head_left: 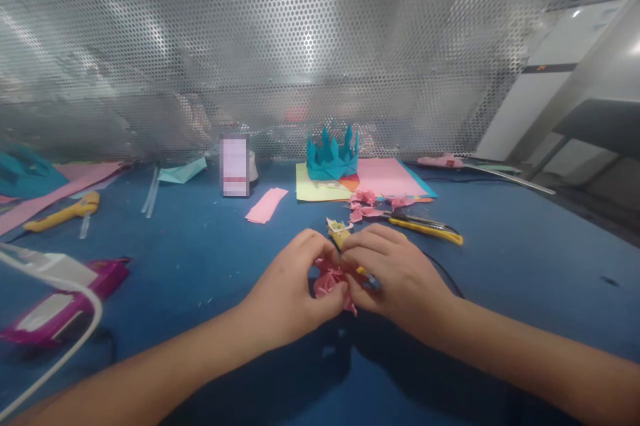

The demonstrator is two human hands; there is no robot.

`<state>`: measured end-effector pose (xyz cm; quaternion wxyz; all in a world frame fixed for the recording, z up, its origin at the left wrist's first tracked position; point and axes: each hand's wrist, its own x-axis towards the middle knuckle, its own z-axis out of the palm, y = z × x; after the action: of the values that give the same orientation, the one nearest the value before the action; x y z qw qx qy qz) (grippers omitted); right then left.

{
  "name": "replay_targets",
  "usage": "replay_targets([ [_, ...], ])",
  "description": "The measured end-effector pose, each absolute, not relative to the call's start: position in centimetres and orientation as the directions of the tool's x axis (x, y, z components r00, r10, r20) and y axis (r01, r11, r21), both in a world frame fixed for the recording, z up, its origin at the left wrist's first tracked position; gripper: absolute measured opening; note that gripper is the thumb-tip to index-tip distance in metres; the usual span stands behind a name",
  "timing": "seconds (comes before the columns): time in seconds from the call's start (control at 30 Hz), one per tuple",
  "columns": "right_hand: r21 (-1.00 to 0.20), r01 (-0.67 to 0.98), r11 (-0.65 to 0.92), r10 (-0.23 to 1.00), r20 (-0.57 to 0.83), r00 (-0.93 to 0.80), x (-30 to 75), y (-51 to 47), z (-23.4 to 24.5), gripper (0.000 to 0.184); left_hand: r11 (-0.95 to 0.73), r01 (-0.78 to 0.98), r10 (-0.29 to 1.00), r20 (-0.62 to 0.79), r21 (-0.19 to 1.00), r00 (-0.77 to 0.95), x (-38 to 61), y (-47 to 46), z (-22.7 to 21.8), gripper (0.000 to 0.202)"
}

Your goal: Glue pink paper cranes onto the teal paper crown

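Note:
A pink folded paper flower (pixel 330 279) is pinched between my two hands above the blue table. My left hand (pixel 293 286) grips its left side with thumb and fingers. From the right, my right hand (pixel 393 273) closes on its edge, its fingertips partly hidden. Just beyond my fingers lies a yellow hot glue gun (pixel 340 234), partly covered by my hands. Behind it sit several pink paper flowers (pixel 365 205) and a yellow utility knife (pixel 430 229). A stack of pink paper strips (pixel 267 205) rests to the left of these.
A teal paper crown (pixel 333 158) stands on coloured paper sheets (pixel 390 176) at the back, before a perforated metal panel (pixel 250 46). A phone (pixel 235 166) stands upright. On the left are another yellow glue gun (pixel 65 214), a magenta case (pixel 65 303) and a white cable (pixel 95 319).

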<state>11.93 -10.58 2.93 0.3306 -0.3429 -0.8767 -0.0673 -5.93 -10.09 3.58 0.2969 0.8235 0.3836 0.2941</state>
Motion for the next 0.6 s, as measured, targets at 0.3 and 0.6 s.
replay_targets([
  [0.3, -0.253, 0.645, 0.721, 0.642, 0.595, -0.484, 12.10, -10.51, 3.35, 0.009, -0.581, 0.399, 0.749, 0.275, 0.709, 0.602, -6.37, -9.81, 3.65, 0.021],
  [0.6, -0.288, 0.609, 0.739, 0.637, 0.593, -0.492, 12.02, -10.55, 3.48, 0.009, -0.593, 0.394, 0.756, 0.317, 0.702, 0.573, -6.38, -9.77, 3.30, 0.012],
])
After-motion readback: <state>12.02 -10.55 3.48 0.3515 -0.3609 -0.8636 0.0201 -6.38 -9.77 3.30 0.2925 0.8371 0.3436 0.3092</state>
